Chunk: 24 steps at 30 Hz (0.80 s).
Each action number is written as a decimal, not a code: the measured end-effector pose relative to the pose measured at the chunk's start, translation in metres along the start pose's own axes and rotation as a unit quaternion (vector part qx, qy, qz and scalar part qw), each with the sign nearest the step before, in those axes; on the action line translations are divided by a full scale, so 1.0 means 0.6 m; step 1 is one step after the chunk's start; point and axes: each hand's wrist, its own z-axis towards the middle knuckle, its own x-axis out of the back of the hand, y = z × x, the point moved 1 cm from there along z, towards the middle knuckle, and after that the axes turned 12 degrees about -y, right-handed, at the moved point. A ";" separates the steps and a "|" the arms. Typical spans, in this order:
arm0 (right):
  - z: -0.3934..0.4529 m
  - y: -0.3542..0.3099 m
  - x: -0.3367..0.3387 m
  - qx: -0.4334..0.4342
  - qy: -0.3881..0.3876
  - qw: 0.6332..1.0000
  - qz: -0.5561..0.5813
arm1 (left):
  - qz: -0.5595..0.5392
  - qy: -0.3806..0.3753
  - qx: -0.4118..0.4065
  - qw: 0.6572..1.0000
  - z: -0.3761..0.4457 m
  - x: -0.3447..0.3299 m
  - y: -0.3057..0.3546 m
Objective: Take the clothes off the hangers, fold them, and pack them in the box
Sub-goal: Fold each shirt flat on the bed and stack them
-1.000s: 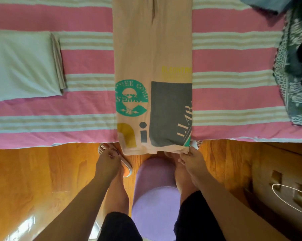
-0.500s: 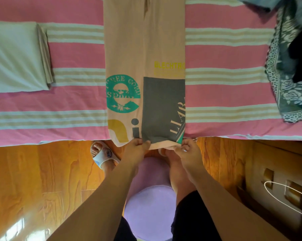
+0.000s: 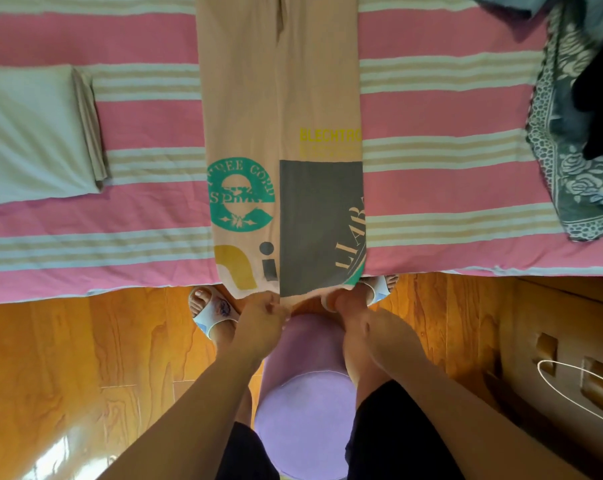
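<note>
Where beige shirt (image 3: 279, 133) overhangs bed (image 3: 120, 36), both hands' fingers (image 3: 272, 306) pinch its hem

Tan printed garment (image 3: 279, 133) folded lengthwise on striped bedspread (image 3: 449, 109), left hand (image 3: 262, 323) and right hand (image 3: 359, 313) pinching its hem

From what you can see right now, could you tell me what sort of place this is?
Most likely a bedroom in a home. A bed with a pink and pale striped sheet fills the view, a folded pale green cloth lies on it, and the glossy wooden plank floor shows below.
</note>
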 end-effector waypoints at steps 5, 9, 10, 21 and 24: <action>0.047 0.002 0.058 0.040 -0.053 0.976 0.210 | 0.111 0.050 0.098 0.988 0.021 0.048 -0.035; 0.087 -0.018 0.063 0.060 -0.136 0.901 0.408 | -0.165 0.076 0.041 0.983 0.026 0.105 -0.025; 0.090 -0.021 0.056 0.062 -0.162 0.892 0.418 | -0.187 0.047 0.042 0.980 0.028 0.113 -0.028; 0.023 -0.033 0.029 -0.005 -0.150 0.790 0.594 | -0.282 0.003 0.000 0.959 -0.063 0.088 -0.023; -0.003 -0.034 0.043 -0.022 -0.132 0.798 0.587 | -0.301 0.047 0.003 0.952 -0.096 0.078 -0.020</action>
